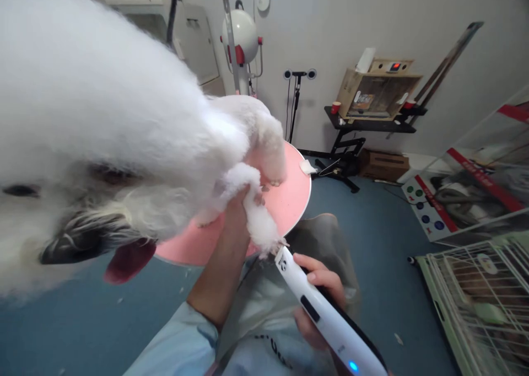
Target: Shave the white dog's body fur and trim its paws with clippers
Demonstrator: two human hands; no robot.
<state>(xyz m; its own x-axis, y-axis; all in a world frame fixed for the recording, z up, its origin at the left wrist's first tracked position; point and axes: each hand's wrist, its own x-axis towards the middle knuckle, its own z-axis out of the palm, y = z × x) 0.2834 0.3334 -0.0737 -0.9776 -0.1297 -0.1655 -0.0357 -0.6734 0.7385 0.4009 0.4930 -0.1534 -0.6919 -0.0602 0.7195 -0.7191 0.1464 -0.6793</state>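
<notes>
Gripping a white clipper [326,310] low in the frame, the right hand [320,296] has its fingers wrapped round the body, a blue light glowing near the handle's end and the blade tip touching the underside of the dog's paw [264,230]. Just above, the left hand [237,210] is closed around that foreleg, holding it out toward the person, the light blue sleeve [177,343] trailing back to the frame edge. The white dog [103,117] fills the left side, head close to the camera — tongue out — and stands on a round pink surface [289,199]. A good pass here would seem to need the leg held steady and the blade kept flat and light against the pad, moving slowly. Farther off sit a wire cage [487,299] at right, a black stand with a cardboard box [376,92], and a white dryer on a pole [242,34].
</notes>
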